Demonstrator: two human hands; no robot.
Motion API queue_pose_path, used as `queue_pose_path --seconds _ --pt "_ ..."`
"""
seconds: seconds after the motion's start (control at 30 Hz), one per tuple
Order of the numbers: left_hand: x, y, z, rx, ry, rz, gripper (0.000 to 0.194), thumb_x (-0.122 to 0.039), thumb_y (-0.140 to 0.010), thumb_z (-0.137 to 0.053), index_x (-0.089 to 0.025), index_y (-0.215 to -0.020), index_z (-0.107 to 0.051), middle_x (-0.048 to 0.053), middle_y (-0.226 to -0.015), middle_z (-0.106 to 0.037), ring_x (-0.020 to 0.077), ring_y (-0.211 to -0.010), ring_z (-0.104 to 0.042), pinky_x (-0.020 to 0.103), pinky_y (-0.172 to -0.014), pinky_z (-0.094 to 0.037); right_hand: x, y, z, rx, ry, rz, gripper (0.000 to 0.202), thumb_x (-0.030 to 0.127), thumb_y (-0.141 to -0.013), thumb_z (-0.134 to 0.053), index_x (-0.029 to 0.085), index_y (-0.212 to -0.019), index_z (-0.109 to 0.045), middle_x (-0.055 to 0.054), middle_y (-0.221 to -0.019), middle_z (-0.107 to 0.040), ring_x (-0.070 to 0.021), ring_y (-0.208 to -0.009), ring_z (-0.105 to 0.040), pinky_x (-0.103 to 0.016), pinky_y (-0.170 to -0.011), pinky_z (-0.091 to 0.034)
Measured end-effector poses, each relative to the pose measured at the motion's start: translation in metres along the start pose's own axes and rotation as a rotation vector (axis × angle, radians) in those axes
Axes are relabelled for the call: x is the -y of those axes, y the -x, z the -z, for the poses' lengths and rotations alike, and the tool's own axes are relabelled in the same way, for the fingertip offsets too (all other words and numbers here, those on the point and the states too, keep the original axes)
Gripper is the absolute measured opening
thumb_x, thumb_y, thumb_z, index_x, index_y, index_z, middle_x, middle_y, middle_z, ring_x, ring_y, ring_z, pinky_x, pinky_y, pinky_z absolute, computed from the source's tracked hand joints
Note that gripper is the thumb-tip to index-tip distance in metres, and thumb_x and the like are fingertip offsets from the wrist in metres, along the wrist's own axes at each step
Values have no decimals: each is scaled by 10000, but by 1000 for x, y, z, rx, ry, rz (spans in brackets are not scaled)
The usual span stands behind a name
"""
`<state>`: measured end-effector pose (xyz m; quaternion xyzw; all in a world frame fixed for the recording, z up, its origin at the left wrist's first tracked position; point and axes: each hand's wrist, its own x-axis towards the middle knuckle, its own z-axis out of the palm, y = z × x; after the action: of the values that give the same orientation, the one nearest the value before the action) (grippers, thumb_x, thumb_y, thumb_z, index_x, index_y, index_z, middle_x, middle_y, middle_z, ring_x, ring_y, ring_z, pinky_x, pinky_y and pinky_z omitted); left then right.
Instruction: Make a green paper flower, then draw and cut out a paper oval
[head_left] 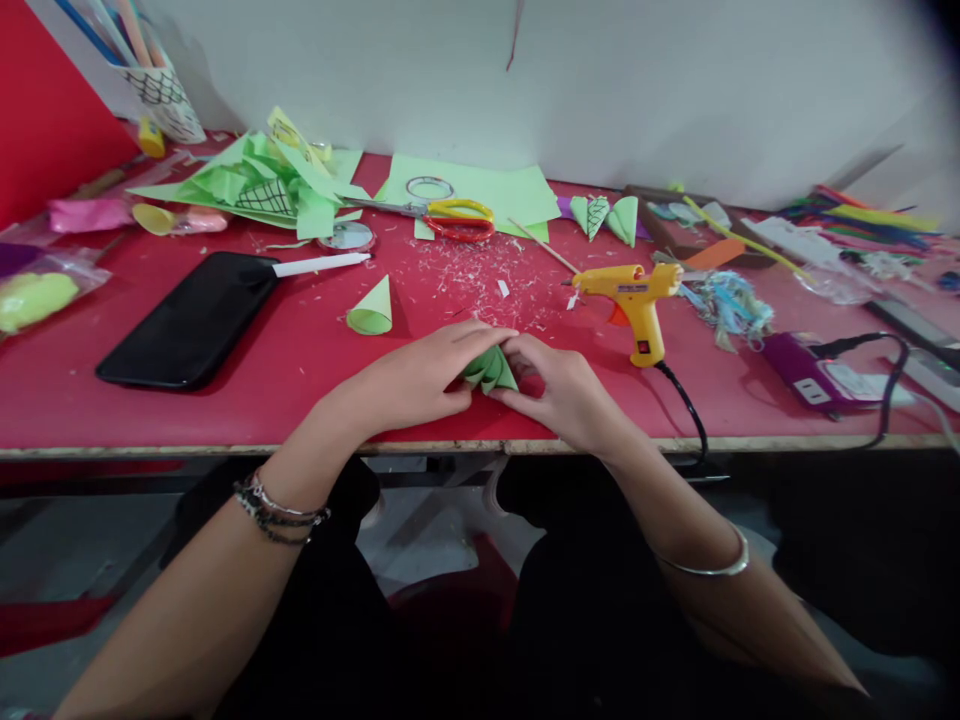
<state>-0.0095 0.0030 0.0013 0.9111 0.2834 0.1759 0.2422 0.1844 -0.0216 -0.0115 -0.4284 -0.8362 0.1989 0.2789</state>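
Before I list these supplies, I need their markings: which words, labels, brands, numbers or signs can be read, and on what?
None can be read.
Yellow glue gun: dark print on its body, too small and blurred.
Purple box: pale patch on top, no legible text.
Yellow piece on the green paper heap: possible marks, too blurred.

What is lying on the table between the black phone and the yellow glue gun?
In the head view, a green paper cone and small pale scraps lie between them; a white pen-like stick reaches in from the phone.
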Motion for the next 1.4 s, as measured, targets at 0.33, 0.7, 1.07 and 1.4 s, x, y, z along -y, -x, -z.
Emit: queue_pose_path --seconds 0.33,0.7,1.07,1.4 --pt "-3 4 3 73 4 48 683 -126 -790 -450 -273 -1402 -185 73 -1373 -408 198 -1196 -444 296 -915 -402 -1 0 2 32 10 12 204 221 -779 -590 168 -953 -498 -28 -829 -634 -140 -706 -606 -238 -656 -460" --pt "-2 3 2 51 -36 31 677 -128 -787 -477 -241 -1397 -209 92 -1331 -452 201 -1203 -434 303 -918 -401 0 -2 -1 -13 87 3 167 241 -757 -611 189 -846 -481 4 -730 -601 -117 -605 -541 -219 -576 -398" --pt "-3 4 1 52 -32 49 656 -137 -797 -471 -209 -1398 -219 99 -1335 -451 195 -1207 -430 299 -940 -390 2 -3 -7 -61 119 -12 164 249 -754 -609 181 -855 -499 -12 -762 -613 -132 -652 -553 -227 -588 -381" --pt "0 8 10 -24 -40 150 860 -308 -766 -567 -285 -1430 -20 119 -1370 -421 241 -1119 -529 279 -784 -459 4 1 6 8 36 -42 161 240 -765 -617 163 -877 -530 16 -697 -562 -98 -592 -512 -205 -582 -400"
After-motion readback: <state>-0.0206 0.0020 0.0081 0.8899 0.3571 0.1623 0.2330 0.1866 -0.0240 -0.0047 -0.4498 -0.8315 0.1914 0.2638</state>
